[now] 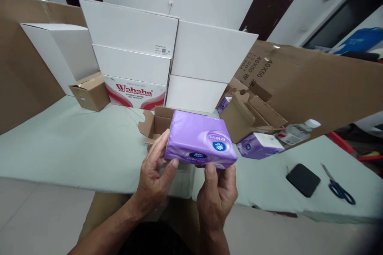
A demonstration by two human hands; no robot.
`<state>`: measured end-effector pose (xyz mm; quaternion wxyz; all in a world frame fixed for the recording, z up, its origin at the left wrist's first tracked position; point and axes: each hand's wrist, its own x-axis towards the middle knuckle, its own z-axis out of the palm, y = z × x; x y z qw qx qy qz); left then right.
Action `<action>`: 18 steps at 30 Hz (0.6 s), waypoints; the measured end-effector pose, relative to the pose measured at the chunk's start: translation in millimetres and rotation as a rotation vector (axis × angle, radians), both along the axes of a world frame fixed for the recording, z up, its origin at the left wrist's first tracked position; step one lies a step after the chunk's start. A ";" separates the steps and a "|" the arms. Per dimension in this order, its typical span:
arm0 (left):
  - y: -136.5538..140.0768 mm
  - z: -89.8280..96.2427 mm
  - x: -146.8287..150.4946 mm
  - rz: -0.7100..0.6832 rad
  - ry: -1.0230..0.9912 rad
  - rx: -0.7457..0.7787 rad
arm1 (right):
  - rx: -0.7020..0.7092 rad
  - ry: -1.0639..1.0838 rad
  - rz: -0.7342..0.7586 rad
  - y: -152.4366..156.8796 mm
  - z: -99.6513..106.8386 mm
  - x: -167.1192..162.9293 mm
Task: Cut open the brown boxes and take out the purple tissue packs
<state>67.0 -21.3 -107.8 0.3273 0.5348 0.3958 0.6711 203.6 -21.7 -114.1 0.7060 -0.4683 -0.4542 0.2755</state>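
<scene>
A purple plastic-wrapped pack of tissues (191, 133) with blue oval logos is held up in front of me, tilted, above the table's near edge. My left hand (155, 171) grips its left end, thumb at the lower front corner and fingers along the side. My right hand (217, 193) holds it from below, thumb on the near face and fingers curled under. Just behind the pack stands an open brown cardboard box (163, 121), its flaps spread and its inside partly hidden by the pack.
On the right are an open carton (239, 115), another purple tissue pack (259, 145), a clear bottle (299, 132), a black flat case (303, 180) and scissors (338, 188). A small closed box (91, 91) stands left of the white Wababa-printed carton panels (134, 61). Brown cardboard walls (323, 87) flank the table.
</scene>
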 end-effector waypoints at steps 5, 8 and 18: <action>-0.5 0.3 1.2 -0.021 -0.029 0.032 | -0.004 -0.021 0.005 -0.3 0.6 0.0; -1.0 -0.2 0.5 -0.101 -0.163 0.042 | 0.021 -0.045 0.003 -3.6 -1.5 -0.3; -9.2 29.4 -41.6 -0.079 -0.652 -0.270 | 0.375 -0.451 0.150 -12.1 2.3 -8.8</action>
